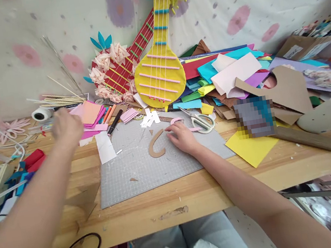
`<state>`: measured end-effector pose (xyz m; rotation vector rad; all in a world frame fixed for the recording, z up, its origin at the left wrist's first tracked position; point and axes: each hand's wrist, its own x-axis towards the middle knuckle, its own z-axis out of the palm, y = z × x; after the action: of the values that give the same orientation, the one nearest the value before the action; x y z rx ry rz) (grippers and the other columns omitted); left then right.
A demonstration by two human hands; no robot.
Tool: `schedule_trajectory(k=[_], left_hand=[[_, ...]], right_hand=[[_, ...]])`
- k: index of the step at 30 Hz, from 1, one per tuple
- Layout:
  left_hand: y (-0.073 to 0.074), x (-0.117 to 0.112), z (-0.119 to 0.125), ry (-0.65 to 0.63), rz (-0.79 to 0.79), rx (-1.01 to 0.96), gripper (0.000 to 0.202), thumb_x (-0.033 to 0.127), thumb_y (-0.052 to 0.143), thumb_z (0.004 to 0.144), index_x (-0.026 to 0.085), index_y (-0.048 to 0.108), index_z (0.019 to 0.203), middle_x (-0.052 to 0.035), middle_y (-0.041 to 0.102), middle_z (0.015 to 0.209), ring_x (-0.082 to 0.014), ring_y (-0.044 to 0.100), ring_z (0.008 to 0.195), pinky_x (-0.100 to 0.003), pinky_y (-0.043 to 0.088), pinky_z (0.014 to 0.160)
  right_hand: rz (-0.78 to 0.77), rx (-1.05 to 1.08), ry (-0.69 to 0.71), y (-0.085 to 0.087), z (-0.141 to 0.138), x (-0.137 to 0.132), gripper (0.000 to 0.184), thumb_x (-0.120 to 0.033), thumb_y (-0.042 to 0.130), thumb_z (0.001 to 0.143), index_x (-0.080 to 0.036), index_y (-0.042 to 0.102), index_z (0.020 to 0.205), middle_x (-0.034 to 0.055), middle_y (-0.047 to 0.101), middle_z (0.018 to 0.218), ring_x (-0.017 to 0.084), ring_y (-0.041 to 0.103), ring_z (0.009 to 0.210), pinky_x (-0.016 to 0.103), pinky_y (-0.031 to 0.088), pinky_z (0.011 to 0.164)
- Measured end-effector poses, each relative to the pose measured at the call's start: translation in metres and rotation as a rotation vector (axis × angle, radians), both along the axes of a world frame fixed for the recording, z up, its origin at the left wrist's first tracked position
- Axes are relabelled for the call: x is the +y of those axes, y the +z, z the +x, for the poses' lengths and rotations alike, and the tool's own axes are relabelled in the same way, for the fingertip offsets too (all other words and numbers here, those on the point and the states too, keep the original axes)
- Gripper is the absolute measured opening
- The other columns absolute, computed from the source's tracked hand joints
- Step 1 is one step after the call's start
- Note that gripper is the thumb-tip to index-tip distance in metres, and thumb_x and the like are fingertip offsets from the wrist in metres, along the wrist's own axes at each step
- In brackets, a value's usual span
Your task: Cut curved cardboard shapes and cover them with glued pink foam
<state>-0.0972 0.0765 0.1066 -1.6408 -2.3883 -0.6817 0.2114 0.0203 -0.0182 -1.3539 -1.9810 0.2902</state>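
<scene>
My left hand (66, 127) is over the left side of the table, beside pink and peach paper sheets (92, 113) and a white roll (41, 114). Motion blur smears its fingers, so I cannot make out a grip. On the grey cutting mat (137, 183) rests my right hand (183, 138), its fingers loosely stretched out and no object visible in them. Just left of its fingertips lies a hook-shaped piece of brown cardboard (155, 146). Scissors with pale handles (205, 122) lie beyond that hand, near small white paper strips (151, 118).
A yellow paper-covered instrument (160, 76) and a red one (116, 75) lean at the back. Coloured paper (236, 72) is piled to the right, near cut cardboard (292, 85), yellow paper (252, 147) and a speckled bottle (329, 113). Wooden sticks (60, 100) lie back left.
</scene>
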Motion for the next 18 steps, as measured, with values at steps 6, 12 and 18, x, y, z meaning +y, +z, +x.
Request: schedule_trajectory(k=[6,12,18], left_hand=[[-0.069,-0.055,0.117,-0.507,-0.233,-0.799,0.04,0.038,0.065,0.072,0.014,0.053,0.101,-0.008,0.063,0.087,-0.0214,0.06,0.079,-0.034,0.048,0.071],[-0.12,-0.087,0.146,-0.666,-0.2,-0.83,0.019,0.038,0.062,0.072,0.021,0.052,0.071,-0.0017,0.055,0.063,-0.0191,0.056,0.066,-0.032,0.045,0.064],[-0.118,-0.088,0.134,-0.717,-0.145,-0.895,0.032,0.04,0.06,0.075,0.019,0.056,0.099,-0.0047,0.061,0.086,-0.0186,0.059,0.081,-0.032,0.046,0.073]], right_hand=[[-0.436,0.714,0.19,0.013,-0.021,-0.011,0.035,-0.042,0.053,0.078,-0.019,0.054,0.104,0.007,0.062,0.1,0.016,0.06,0.083,0.034,0.05,0.075],[-0.588,0.918,0.143,0.01,-0.029,-0.015,0.038,-0.045,0.069,0.061,-0.018,0.056,0.085,0.0018,0.063,0.08,0.014,0.058,0.069,0.027,0.048,0.058],[-0.643,0.871,0.089,0.006,-0.03,-0.012,0.044,-0.052,0.074,0.052,-0.019,0.046,0.061,-0.0048,0.051,0.05,0.008,0.045,0.043,0.023,0.037,0.041]])
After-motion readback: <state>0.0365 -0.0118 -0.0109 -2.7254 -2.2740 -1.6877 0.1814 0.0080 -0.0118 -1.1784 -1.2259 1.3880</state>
